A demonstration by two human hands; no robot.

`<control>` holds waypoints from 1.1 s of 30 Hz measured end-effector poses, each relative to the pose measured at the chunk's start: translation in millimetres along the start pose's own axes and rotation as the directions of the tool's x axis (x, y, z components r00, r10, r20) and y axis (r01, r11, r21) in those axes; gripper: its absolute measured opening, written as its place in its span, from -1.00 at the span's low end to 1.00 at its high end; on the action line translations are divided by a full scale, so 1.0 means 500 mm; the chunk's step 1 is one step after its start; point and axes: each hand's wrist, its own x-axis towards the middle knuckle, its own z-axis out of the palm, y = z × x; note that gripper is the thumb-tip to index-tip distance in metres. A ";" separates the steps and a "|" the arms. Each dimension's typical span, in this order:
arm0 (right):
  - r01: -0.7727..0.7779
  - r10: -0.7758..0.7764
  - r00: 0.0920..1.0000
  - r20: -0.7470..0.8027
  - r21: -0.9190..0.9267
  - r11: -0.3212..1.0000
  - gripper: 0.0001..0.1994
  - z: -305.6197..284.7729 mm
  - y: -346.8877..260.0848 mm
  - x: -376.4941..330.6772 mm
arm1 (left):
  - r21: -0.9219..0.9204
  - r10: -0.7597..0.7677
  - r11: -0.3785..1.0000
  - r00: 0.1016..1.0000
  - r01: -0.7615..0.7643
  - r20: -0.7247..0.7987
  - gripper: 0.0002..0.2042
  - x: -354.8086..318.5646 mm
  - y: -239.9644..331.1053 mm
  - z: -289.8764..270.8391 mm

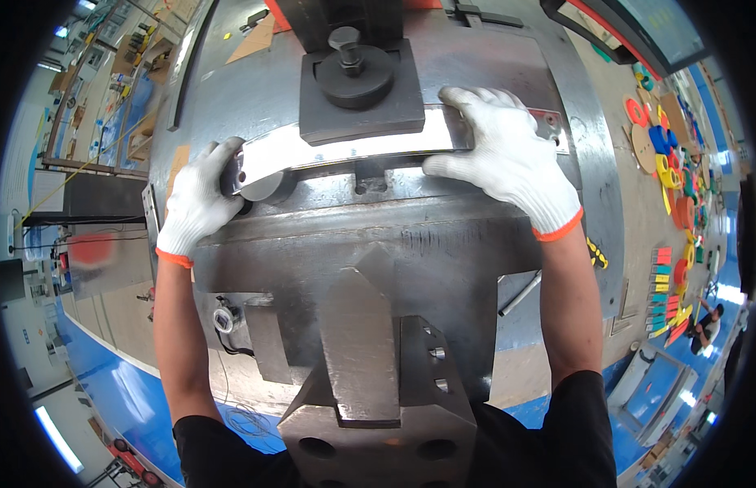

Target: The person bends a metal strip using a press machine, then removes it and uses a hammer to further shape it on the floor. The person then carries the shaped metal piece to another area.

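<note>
A long, shiny metal strip point(272, 153) with holes near its ends runs crosswise beneath a dark square press block point(362, 124). My left hand point(197, 199), in a white knitted glove with an orange cuff, is closed around the strip's left end. Gloved the same way, my right hand point(508, 150) grips the strip toward its right end, fingers over the far edge and thumb by the near edge. The strip's middle is hidden under the block. On that block sit a round dark disc point(355, 80) and a large hex bolt point(345, 50).
The steel machine bed point(337, 232) spreads under the strip, and a thick metal arm point(358, 342) juts toward me. A screen point(655, 28) stands at the far right. Coloured tape rolls point(663, 140) lie on the right. Another person point(707, 327) is at the far right.
</note>
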 end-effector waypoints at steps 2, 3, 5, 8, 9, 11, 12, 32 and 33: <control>0.015 -0.016 1.000 -0.018 -0.024 1.000 -0.17 0.006 -0.006 0.009 | 0.000 0.026 1.000 1.000 -0.026 -0.015 -0.33 0.003 -0.003 -0.002; 0.026 -0.027 0.999 -0.033 -0.038 0.999 -0.18 0.019 -0.009 0.012 | -0.005 0.030 1.000 0.999 -0.030 -0.021 -0.31 0.005 -0.001 -0.002; 0.040 -0.051 0.991 -0.124 -0.093 0.995 -0.24 0.044 -0.037 0.019 | 0.005 0.016 1.000 1.000 -0.016 0.004 -0.30 0.006 0.004 -0.005; -0.123 0.127 0.991 -0.041 0.080 0.989 -0.32 0.034 -0.041 0.050 | -0.033 0.019 0.999 0.999 -0.017 0.051 -0.29 0.015 -0.008 -0.013; -0.110 0.115 0.992 -0.050 0.094 0.990 -0.40 0.033 -0.040 0.053 | -0.054 0.025 0.998 0.997 -0.021 0.068 -0.29 0.023 -0.014 -0.018; -0.089 0.098 0.986 -0.131 0.075 0.993 -0.42 0.043 -0.040 0.046 | -0.020 -0.021 1.000 0.997 0.022 0.080 -0.31 0.029 -0.002 -0.019; -0.079 0.089 0.981 -0.172 0.065 0.995 -0.43 0.047 -0.040 0.044 | -0.028 -0.019 0.999 0.999 0.020 0.050 -0.32 0.018 0.003 -0.014; -0.123 0.116 0.988 -0.099 -0.067 0.990 -0.40 0.033 -0.061 0.040 | -0.048 0.005 0.999 1.000 -0.005 0.018 -0.31 0.001 -0.005 -0.021; -0.091 0.073 0.986 -0.153 -0.115 0.989 -0.41 0.044 -0.059 0.033 | -0.044 0.016 0.999 1.000 -0.015 0.023 -0.30 0.001 -0.010 -0.019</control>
